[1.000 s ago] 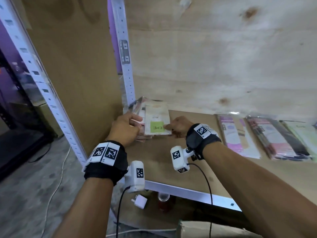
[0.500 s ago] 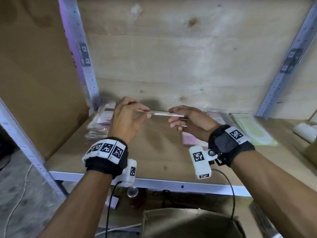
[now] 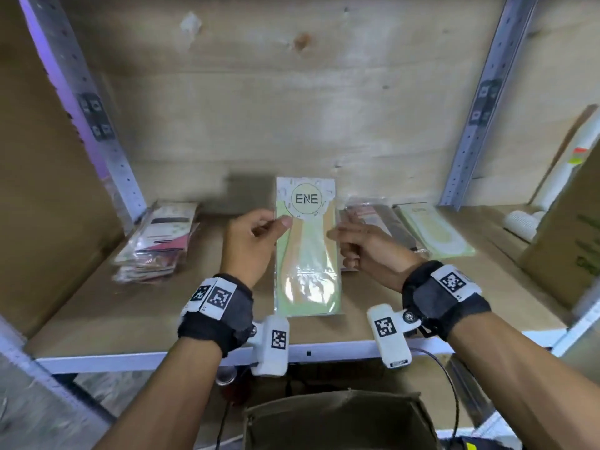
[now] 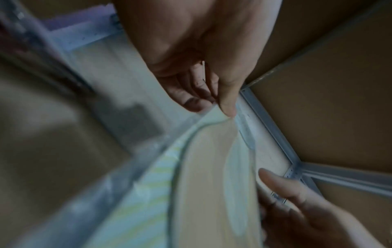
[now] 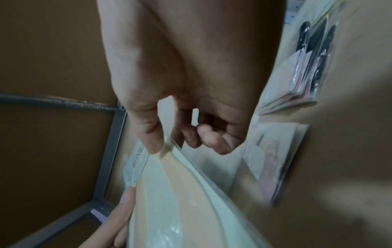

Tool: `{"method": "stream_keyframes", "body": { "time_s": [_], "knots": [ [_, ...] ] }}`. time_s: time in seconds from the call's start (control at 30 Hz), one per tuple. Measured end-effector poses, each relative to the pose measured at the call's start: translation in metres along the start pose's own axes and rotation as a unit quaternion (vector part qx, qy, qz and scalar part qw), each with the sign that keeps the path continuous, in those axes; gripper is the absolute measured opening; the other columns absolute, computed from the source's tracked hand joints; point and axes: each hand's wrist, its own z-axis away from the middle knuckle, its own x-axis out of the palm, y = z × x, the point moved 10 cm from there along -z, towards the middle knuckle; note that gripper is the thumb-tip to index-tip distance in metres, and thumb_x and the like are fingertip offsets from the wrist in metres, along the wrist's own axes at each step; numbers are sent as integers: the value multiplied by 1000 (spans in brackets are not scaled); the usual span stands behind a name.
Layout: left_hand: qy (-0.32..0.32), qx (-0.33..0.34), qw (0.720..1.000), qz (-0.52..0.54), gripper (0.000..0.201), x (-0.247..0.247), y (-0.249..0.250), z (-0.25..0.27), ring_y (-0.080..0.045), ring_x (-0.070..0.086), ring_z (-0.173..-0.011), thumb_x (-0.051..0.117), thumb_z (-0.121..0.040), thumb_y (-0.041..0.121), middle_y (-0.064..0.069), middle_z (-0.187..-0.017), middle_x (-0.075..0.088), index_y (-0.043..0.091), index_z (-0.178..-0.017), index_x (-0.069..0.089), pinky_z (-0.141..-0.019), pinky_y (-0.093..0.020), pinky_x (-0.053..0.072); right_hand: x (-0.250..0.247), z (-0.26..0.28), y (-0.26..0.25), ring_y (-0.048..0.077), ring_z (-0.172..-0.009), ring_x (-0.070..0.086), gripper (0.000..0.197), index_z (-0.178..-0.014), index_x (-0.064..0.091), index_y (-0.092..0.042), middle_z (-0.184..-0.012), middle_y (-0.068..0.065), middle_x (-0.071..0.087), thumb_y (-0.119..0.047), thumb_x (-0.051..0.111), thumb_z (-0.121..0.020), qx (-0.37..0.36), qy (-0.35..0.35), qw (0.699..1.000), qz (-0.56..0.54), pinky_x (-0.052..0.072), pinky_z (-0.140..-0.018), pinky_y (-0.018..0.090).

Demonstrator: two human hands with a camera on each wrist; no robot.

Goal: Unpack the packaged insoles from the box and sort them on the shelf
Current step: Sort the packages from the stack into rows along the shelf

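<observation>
A brown wooden shelf board sits behind a white metal front rail, with a pale plywood wall at the back and grey metal posts with holes at both sides.

Above the shelf, in the middle, both hands hold up one long clear plastic packet of pale green and cream insoles (it has a round "ENE" label at the top). The packet stands upright and faces the person.

The left hand pinches the left edge of the packet, thumb in front and fingers curled behind. The right hand pinches the right edge, with its thumb on the front and its other fingers curled in.

Out past the left hand, near the left post, a messy stack of pink and white insole packets lies on the shelf. Just past the right hand lies a flat pile of dark and pink insole packets, and beside that a flat light green insole packet. Further right is a brown cardboard box with a white ribbed thing next to it.

Below the hands, under the shelf rail, the top of an open brown cardboard box shows.
</observation>
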Motion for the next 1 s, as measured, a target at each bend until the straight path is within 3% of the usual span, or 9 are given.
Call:
{"method": "stream_keyframes", "body": {
  "time_s": [0.07, 0.2, 0.27, 0.33, 0.43, 0.6, 0.73, 0.93, 1.0],
  "knots": [
    [6, -61, 997, 52, 6, 7, -19, 1, -14, 58, -63, 75, -87, 19, -10, -84, 74, 12, -87, 74, -56, -20, 49, 0, 2, 12, 23, -78, 51, 28, -107, 69, -4, -102, 15, 64, -21, 74, -85, 2, -22, 999, 46, 38, -65, 26],
    [-38, -159, 982, 97, 12, 26, -50, 1, -20, 65, -77, 72, -89, 18, -18, -101, 75, 11, -98, 74, -59, -22, 55, -8, 2, 38, 29, -95, 47, 21, -100, 77, -30, -133, 26, 55, -28, 79, -79, 39, -40, 998, 26, 44, -76, 37],
    [-58, -177, 979, 83, 14, 30, -58, 0, -19, 72, -88, 73, -88, 21, -5, -102, 77, 19, -102, 74, -66, -23, 59, -12, -2, 45, 30, -105, 45, 38, -110, 73, -22, -135, 24, 56, -33, 82, -75, 42, -54, 997, 43, 36, -97, 52],
    [-47, -185, 978, 85, 20, 28, -63, -3, -20, 73, -98, 74, -87, 27, 2, -103, 78, 23, -106, 74, -82, -32, 59, -14, -3, 48, 28, -113, 56, 48, -124, 64, -8, -129, 15, 64, -27, 77, -82, 40, -70, 995, 67, 32, -107, 45],
    [7, -198, 974, 106, 25, 15, -70, -9, -23, 70, -108, 76, -86, 37, 0, -107, 77, 23, -107, 74, -99, -46, 53, -15, -4, 48, 24, -123, 59, 39, -122, 64, -3, -126, 9, 67, -21, 71, -88, 38, -84, 991, 99, 34, -115, 39],
    [-27, -232, 970, 63, 32, 12, -83, -13, -25, 71, -106, 72, -88, 42, -1, -96, 79, 13, -100, 76, -86, -35, 54, -18, -4, 53, 17, -118, 62, 23, -112, 71, -13, -121, 0, 70, -19, 70, -89, 45, -106, 984, 134, 41, -107, 26],
    [-48, -260, 957, 122, 39, 20, -86, -9, -30, 68, -110, 68, -93, 32, -15, -113, 74, 1, -117, 69, -102, -44, 49, -17, 0, 52, -8, -90, 67, 26, -89, 77, -41, -92, -20, 74, -18, 67, -92, 44, -102, 986, 129, 45, -76, 1],
    [-32, -296, 941, 159, 43, 24, -91, -3, -22, 67, -87, 68, -93, 32, -18, -118, 72, 1, -124, 66, -77, -27, 53, -20, 6, 46, -13, -89, 65, 25, -87, 76, -47, -93, -26, 73, -24, 68, -91, 48, -81, 987, 133, 42, -72, -3],
    [12, -297, 941, 159, 46, 16, -93, -3, -19, 70, -81, 71, -91, 31, -15, -112, 74, 0, -125, 65, -66, -25, 58, -22, 11, 52, -4, -84, 69, 11, -92, 77, -33, -91, -19, 75, -26, 69, -90, 76, -106, 980, 151, 51, -67, 7]
  ]
}}
